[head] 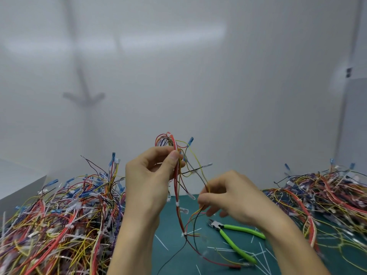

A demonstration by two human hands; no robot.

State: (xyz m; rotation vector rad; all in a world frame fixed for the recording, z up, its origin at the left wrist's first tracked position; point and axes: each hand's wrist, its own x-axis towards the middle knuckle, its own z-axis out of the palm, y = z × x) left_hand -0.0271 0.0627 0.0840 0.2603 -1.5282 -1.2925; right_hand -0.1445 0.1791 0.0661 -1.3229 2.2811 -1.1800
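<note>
**Two hands teasing one wire out of a tied harness**

The left hand (151,175) holds a wire harness (175,187) upright above the table. Its grip is thumb and forefinger clamped together on the red and yellow strands just below the harness's top loop. The right hand (228,197), lower and further right, pinches a yellow wire (200,169) between thumb and curled fingers, where the strand bows out from the bundle. Both forearms reach up from the bottom of the view, wrists raised. The harness hangs down between the hands and its tail trails onto the green table (172,253). White ties (177,204) bind it at points along its length.

This looks like the separating step: working a single wire free of the rest. The next move probably calls for a steady left-hand hold while the right draws the strand clear, or for taking up the cutters to snip a tie.

The green-handled cutters (236,235) lie on the table just below the right hand, among white tie offcuts (161,242). A large tangled wire pile (59,215) sits to the left and a second heap (321,195) to the right. A plain pale wall stands behind.
</note>
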